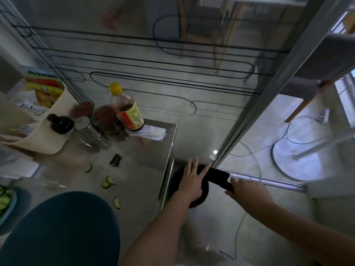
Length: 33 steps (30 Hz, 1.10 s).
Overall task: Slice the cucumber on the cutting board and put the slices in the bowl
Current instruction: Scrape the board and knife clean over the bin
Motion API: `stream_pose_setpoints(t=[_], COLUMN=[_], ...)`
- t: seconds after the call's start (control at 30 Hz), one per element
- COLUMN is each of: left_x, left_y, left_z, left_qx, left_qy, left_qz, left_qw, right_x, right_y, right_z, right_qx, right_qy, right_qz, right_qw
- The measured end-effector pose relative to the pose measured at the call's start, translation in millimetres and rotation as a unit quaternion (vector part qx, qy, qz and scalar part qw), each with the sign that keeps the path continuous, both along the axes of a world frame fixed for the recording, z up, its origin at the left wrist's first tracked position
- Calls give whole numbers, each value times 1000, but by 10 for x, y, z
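1. The right hand [247,192] has its grip closed round the handle of a black knife [219,175], with the blade pointing toward the left hand.
2. The left hand [192,181] has an open grip and holds nothing. Its fingers [206,168] are straight and spread, and the outermost one lies against the blade.
3. Both hands are off the right edge of the tabletop [146,169], above a dark round bin [205,191] that stands on the floor just beside it.
4. Cucumber pieces [107,182] lie scattered on the steel tabletop: a dark end stub further back, and several thin slices nearer the front edge, well apart from each other.
5. The bowl [8,208], with a blue rim, shows only in part at the far left edge. It has cucumber slices in it.
6. The cutting board [44,139], cream-coloured, sits tilted at the back left, its rounded corner over the tabletop.
7. Behind the pieces stand a bottle [126,110] with a yellow cap, two jars [104,116] of something red and a shaker [82,121], all close together.
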<state>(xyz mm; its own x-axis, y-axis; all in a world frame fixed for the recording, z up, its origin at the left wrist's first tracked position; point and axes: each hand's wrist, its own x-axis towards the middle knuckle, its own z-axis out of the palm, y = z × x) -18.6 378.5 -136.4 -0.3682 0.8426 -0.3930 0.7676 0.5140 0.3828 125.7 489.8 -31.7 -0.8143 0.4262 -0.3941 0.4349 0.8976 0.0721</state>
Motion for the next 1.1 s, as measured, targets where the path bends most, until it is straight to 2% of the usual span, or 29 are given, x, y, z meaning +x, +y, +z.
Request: stream_pose_setpoints(t=[0.2,0.43,0.53,0.63,0.77,0.87,0.97,1.1], left_x=[-183,-287,-274,-270,-231,-162,-44,176], left_y=[72,112,189,259,267,203,73,-236], left_z=[-183,-262,-272,-222,-114,69,287,594], left_qx=[-20,-84,-16,67,91,69,44,95], left_qy=[-53,-122,-137,-145,-160,-203,-306,-461], left_qz=[63,146,244,344,397,415,377,340], left_qw=[996,978,960,925,899,884,873,814], right_x=[92,243,265,266,217,173,119,-22], right_y=[120,245,313,331,284,207,93,-128], right_z=[16,110,95,8,-85,-51,26,157], right_qx=[-3,24,6,-73,-237,-370,-472,-542], right_qy=[-4,-5,-12,10,55,87,141,190], right_qz=[7,1,-44,-124,-230,-283,-301,-299], right_qw=[1000,1000,999,989,942,880,817,762])
